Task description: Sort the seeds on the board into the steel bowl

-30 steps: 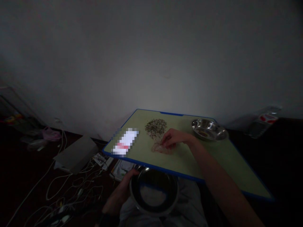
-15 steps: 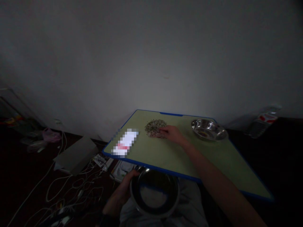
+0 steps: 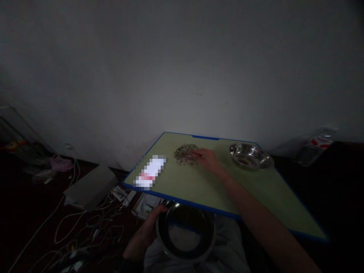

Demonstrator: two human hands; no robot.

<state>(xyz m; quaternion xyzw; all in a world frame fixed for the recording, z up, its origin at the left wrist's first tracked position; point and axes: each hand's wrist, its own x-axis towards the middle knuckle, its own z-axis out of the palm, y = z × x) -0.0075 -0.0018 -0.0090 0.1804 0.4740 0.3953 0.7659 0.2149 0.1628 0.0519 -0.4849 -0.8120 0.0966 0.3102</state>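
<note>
A pile of small dark grains point(image 3: 183, 153), too small to name more exactly, is spread on the pale green tabletop point(image 3: 196, 184). My right hand point(image 3: 209, 161) reaches in at the pile's right side. One finger is stretched out over the grains, while the other fingers are smeared by motion, so whether they grip any grains does not show. Below the table's near edge, my left hand point(image 3: 156, 216) grips the left rim of a deep metal bowl point(image 3: 186, 239) at my lap. Dark reflections fill the bowl's inside.
A shallow metal bowl point(image 3: 250, 157) stands at the table's right side. A bright, pixelated phone-like slab point(image 3: 150, 172) lies on the left. Blue edging point(image 3: 182, 201) borders the table. On the floor are a grey box point(image 3: 91, 187) and tangled cables point(image 3: 96, 227). Bottles point(image 3: 315, 148) in plastic wrap stand at right.
My right hand's fingers have shifted slightly over the pile, the hand lifting a little and the lower fingers drawing in to the right. My left hand and the bowl have stayed put.
</note>
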